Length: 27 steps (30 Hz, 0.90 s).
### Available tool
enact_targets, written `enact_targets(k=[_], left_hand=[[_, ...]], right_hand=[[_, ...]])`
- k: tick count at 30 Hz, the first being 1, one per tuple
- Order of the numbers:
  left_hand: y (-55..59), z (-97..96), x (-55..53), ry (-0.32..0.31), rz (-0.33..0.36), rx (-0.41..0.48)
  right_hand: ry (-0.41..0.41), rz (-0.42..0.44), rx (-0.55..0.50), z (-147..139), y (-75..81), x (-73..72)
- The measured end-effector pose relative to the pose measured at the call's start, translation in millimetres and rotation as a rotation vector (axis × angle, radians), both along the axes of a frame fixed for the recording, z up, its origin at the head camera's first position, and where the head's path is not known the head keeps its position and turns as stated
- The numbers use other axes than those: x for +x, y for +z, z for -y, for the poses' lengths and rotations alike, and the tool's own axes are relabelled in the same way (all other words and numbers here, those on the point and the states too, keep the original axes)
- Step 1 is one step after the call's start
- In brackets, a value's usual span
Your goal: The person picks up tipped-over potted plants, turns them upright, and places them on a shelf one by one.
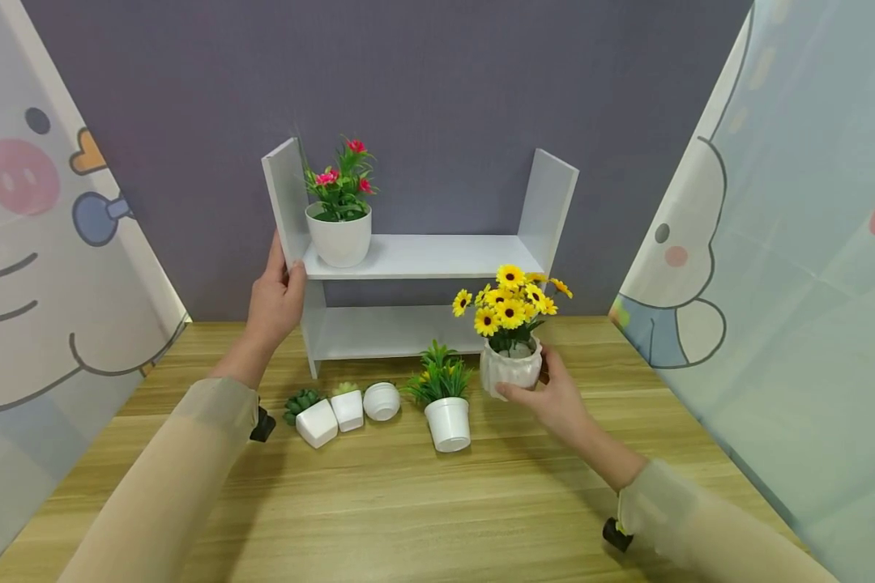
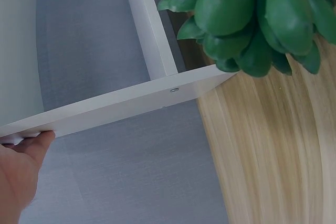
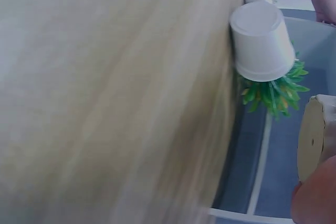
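My right hand (image 1: 554,401) grips a ribbed white flowerpot (image 1: 510,368) of yellow artificial sunflowers (image 1: 510,308), in front of the shelf's right end. The pot's flat underside (image 3: 311,140) shows in the right wrist view. At the left, my left hand (image 1: 277,300) holds the side panel (image 1: 286,190) of a white two-tier shelf (image 1: 430,255), its thumb at the front edge. That hand also shows against the panel in the left wrist view. On the upper board, beside this panel, stands a white pot (image 1: 341,239) with pink flowers (image 1: 341,174).
A white pot with a leafy green plant (image 1: 448,421) lies tipped on the wooden table (image 1: 379,518) before the shelf. Left of it lie small white pots (image 1: 347,410), one with a dark green succulent (image 1: 302,405). A grey wall (image 1: 437,97) rises behind the shelf.
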<state>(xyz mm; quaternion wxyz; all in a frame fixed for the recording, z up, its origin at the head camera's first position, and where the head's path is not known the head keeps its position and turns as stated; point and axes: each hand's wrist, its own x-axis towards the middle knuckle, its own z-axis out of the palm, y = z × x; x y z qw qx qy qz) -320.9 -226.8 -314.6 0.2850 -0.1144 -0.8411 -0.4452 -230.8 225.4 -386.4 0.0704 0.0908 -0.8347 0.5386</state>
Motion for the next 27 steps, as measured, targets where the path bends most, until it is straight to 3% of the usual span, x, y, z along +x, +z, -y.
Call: enact_targets(k=[17,27], left_hand=[[1.0,-0.6,-0.4,-0.018,-0.011,0.011],[1.2,-0.3,-0.9,-0.001,-0.012,0.007]], right_hand=[[0.022,-0.087,0.022,19.7,44.2,-9.2],[0.076,-0.137,0.006,36.6,79.2,-20.4]])
